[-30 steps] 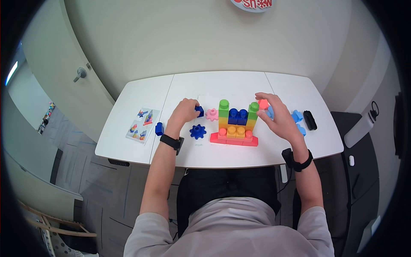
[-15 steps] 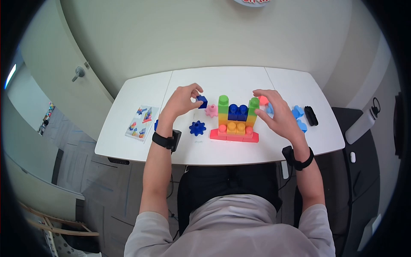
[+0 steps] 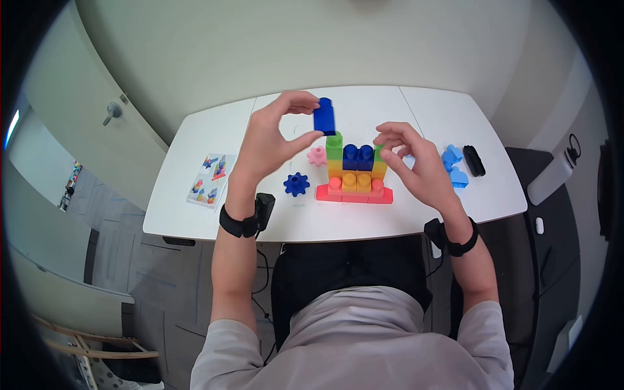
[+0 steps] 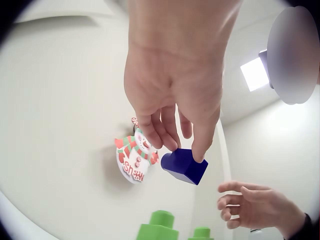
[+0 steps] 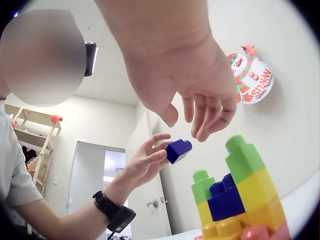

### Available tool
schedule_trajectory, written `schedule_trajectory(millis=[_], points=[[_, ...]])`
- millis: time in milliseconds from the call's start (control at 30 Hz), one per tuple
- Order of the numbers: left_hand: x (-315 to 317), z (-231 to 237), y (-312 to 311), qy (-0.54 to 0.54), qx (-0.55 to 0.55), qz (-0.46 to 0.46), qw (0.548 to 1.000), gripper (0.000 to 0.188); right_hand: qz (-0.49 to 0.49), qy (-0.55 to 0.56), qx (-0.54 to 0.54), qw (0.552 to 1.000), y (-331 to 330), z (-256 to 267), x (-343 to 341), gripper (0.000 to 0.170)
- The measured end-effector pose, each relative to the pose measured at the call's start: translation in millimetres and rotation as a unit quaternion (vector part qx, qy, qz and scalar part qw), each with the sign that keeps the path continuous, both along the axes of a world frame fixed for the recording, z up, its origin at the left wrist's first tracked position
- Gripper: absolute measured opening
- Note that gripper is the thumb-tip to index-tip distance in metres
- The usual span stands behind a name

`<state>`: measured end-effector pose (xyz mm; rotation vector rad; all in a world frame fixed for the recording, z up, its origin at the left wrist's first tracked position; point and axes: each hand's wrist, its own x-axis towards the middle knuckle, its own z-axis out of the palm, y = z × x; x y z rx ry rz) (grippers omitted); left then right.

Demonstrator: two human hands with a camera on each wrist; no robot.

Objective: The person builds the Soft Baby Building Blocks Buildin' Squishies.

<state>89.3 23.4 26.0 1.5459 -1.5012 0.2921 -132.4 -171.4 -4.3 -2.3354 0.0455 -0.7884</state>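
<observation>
My left hand (image 3: 276, 135) pinches a dark blue block (image 3: 324, 117) between thumb and fingertips, raised above the left green tower of the stacked block build (image 3: 356, 182). In the left wrist view the blue block (image 4: 184, 166) is tilted, its round stud toward the left. The build has a red base, orange and yellow blocks, two blue studs in the middle and a green block on each side. Beside its right tower hovers my right hand (image 3: 416, 162), fingers loosely bent around air. In the right wrist view the right green block (image 5: 243, 157) stands below that hand.
Left of the build lie a blue gear (image 3: 296, 184) and a pink gear (image 3: 317, 156). A picture sheet (image 3: 211, 181) is at the table's left. Light blue pieces (image 3: 455, 168) and a black case (image 3: 474, 161) lie at the right. A white bottle (image 3: 552, 181) stands beyond the table edge.
My left hand has picked the blue block up from the table and carried it up and to the right, toward the left green tower. The right hand stays near the right tower.
</observation>
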Motion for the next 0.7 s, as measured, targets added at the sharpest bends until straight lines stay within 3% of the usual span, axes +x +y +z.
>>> schedule_trajectory(millis=[67, 100, 167, 267, 500, 567, 700], points=[[-15, 2, -2, -0.023, -0.004, -0.024, 0.999, 0.047, 0.039, 0.007, 0.115, 0.993, 2, -4, 2, 0.044], [-24, 2, -4, -0.048, -0.01, -0.048, 0.998, 0.047, 0.039, 0.007, 0.116, 0.992, 3, -7, 3, 0.044], [-41, 4, -6, -0.082, -0.008, -0.06, 0.995, 0.048, 0.113, -0.028, 0.269, 0.956, 5, -14, 6, 0.052], [-54, -3, -13, -0.128, -0.012, -0.081, 0.988, 0.049, 0.149, -0.026, 0.291, 0.945, 5, -17, 8, 0.056], [-65, -5, -8, -0.127, 0.058, -0.075, 0.987, 0.052, 0.112, -0.032, 0.198, 0.973, 7, -18, 12, 0.052], [-64, 10, 9, -0.121, 0.103, 0.004, 0.987, 0.057, 0.025, -0.071, 0.031, 0.997, 2, -17, 11, 0.052], [-23, 19, 46, -0.117, 0.196, 0.141, 0.963, 0.053, -0.055, -0.048, -0.051, 0.996, -10, -15, 11, 0.046]])
